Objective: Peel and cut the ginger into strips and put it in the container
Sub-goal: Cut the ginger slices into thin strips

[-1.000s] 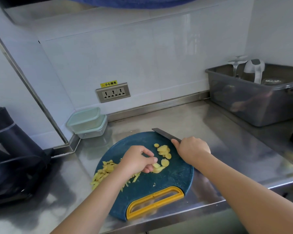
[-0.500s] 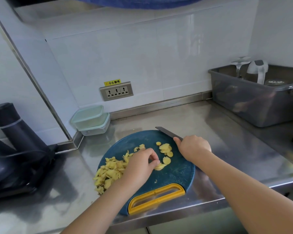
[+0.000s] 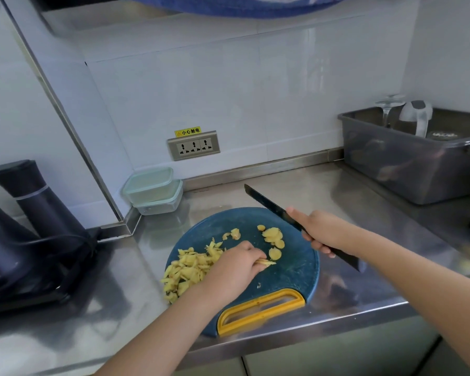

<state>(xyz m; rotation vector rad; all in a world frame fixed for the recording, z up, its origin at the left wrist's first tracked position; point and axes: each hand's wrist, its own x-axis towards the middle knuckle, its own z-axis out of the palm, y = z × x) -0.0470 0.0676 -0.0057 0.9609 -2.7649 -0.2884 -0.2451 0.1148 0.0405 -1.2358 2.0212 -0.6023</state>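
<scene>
Knife (image 3: 269, 207) now higher in right hand (image 3: 323, 232)

White tiled wall (image 3: 255, 90), steel counter (image 3: 350, 202), wall socket (image 3: 193, 145)

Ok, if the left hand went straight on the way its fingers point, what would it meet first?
Likely the loose ginger slices just past the ginger strips that the left hand pinches; beyond them, the right hand gripping the knife. Depth is unclear, so this is a guess.

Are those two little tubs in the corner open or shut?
Shut: each of the stacked tubs wears a pale green lid. The cut ginger lies on the blue board instead.
</scene>
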